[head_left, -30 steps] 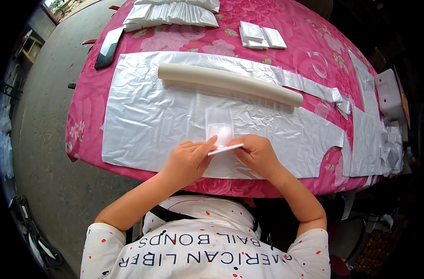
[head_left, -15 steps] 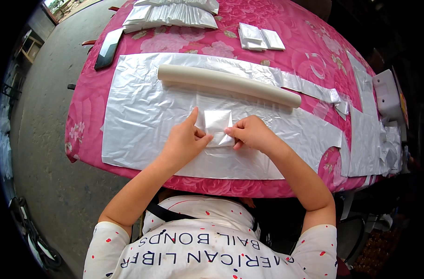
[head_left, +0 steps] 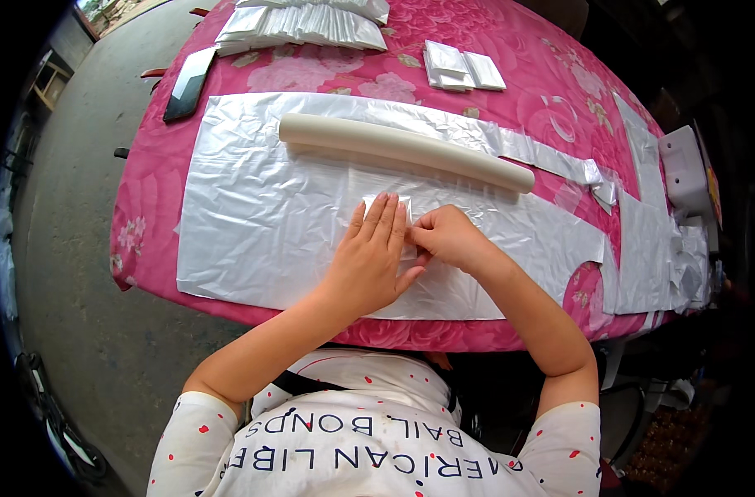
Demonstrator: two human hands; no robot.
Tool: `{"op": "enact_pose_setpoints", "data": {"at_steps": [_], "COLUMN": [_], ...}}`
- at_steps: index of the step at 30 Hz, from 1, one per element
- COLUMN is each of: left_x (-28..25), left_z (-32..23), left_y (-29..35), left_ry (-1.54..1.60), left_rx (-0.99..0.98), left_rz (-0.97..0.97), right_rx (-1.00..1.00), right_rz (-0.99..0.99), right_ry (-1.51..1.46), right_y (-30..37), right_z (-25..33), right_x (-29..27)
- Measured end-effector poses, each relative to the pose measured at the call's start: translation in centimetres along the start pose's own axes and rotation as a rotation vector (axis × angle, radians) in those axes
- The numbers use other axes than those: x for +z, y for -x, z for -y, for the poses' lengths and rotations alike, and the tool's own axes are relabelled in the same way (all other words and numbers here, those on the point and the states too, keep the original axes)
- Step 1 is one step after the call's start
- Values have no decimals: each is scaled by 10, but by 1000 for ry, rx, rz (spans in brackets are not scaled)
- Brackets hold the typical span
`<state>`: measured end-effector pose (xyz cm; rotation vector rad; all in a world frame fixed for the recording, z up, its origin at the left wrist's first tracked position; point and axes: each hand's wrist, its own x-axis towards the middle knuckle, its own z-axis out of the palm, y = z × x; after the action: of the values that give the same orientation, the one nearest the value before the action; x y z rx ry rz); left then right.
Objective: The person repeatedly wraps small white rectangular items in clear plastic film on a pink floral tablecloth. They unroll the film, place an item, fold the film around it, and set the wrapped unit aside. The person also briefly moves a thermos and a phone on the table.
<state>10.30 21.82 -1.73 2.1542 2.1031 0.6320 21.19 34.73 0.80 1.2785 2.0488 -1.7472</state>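
Observation:
A small folded plastic bag [head_left: 408, 251], white and shiny, lies on a large sheet of the same film, mostly hidden beneath my left hand [head_left: 372, 257]. That hand is laid flat over it with the fingers stretched out. At the packet's right edge my right hand [head_left: 445, 235] is closed in a pinch, thumb and forefinger together. Under both hands spreads the wrinkled white plastic sheet [head_left: 245, 207], which looks like a stack of flat carrier bags. Just beyond my fingers a cream-coloured roller tube [head_left: 402, 151] rests across the sheet.
Folded white bags [head_left: 311, 29] are piled at the far left beside a dark phone [head_left: 189, 84]. A smaller stack of folded bags [head_left: 460, 66] sits farther back. More plastic film [head_left: 646, 248] and a white plastic container [head_left: 686, 170] occupy the right end of the pink flowered tablecloth [head_left: 146, 199].
My left hand has moved right and turned flat onto the folded bag, covering most of it. My right hand keeps its pinch at the bag's right edge.

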Motion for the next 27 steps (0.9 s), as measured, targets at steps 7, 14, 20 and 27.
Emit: {"op": "enact_pose_setpoints", "data": {"at_steps": [7, 14, 20, 27], "left_x": [13, 14, 10, -8], "left_z": [5, 5, 3, 17], "left_y": [6, 8, 7, 49], "left_ry": [18, -3, 61, 457], "left_rx": [-66, -63, -82, -67], "left_rz": [95, 103, 54, -247], "right_rx": [12, -188, -138, -785], "right_rz": [-49, -342, -323, -519], "right_ry": [38, 391, 495, 686], "right_y": [3, 23, 37, 30], "right_z": [2, -2, -8, 1], "right_x": [5, 19, 4, 23]}}
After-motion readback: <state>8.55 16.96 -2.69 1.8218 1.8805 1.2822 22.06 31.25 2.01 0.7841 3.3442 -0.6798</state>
